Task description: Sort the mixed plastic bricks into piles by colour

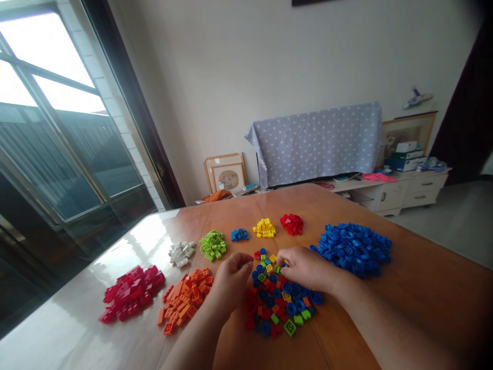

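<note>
A mixed heap of toy building bricks (277, 303) in red, blue, green, yellow and orange lies on the wooden table between my forearms. My left hand (233, 280) is at the heap's left edge, thumb and fingers pinched together; whatever they may hold is hidden. Over the heap's far right part, my right hand (306, 267) has its fingers curled down with the tips among the bricks. A green brick (278, 269) shows right at those fingertips; I cannot tell if it is gripped. An orange brick pile (187, 298) lies just left of my left hand.
Sorted piles ring the heap: dark red bricks (133, 294), white bricks (181, 253), light green bricks (213, 245), small blue bricks (240, 235), yellow bricks (264, 227), red bricks (291, 224). A large blue brick pile (352, 248) lies beyond my right wrist. The table (435, 288) extends rightward.
</note>
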`<state>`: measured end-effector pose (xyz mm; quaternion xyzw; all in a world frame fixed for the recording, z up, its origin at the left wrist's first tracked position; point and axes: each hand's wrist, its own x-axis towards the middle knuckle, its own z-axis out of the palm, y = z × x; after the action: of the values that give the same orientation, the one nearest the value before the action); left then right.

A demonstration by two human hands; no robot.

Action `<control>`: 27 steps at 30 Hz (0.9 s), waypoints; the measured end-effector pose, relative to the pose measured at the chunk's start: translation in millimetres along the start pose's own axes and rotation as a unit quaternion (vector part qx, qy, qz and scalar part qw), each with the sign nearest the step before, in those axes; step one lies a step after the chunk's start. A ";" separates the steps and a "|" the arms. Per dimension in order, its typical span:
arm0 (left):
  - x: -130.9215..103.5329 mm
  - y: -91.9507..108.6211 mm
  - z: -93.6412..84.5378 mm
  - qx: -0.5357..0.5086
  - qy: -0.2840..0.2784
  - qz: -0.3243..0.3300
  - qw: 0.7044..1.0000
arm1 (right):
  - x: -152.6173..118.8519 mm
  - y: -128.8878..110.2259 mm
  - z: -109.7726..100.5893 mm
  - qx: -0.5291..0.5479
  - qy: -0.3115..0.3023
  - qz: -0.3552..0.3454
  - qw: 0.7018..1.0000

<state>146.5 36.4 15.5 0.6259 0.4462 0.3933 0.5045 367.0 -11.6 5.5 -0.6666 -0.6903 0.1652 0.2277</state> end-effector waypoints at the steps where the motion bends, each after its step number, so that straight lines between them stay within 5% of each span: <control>1: 0.7 -2.4 -0.1 0.017 0.005 0.010 1.000 | 0.1 1.9 -1.5 -0.012 0.001 0.011 1.000; 8: 0.3 -9.8 -3.1 0.139 0.019 0.087 0.986 | 1.5 10.7 -15.0 -0.045 0.028 0.073 0.996; 15: -7.9 -0.7 -2.0 0.237 -0.044 0.161 0.957 | -0.8 -4.6 -6.5 0.025 0.035 0.011 0.999; 20: -9.8 -1.7 -1.5 0.317 -0.113 0.205 0.919 | -5.8 -14.5 -2.5 0.050 -0.030 -0.052 0.997; 27: -10.8 4.3 -3.9 0.385 -0.099 0.193 0.897 | -1.5 -2.3 -2.2 -0.028 -0.011 -0.023 0.999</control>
<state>140.3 26.8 19.9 0.8807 0.3812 0.2159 0.1800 366.3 -13.4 8.4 -0.6546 -0.7123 0.1479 0.2056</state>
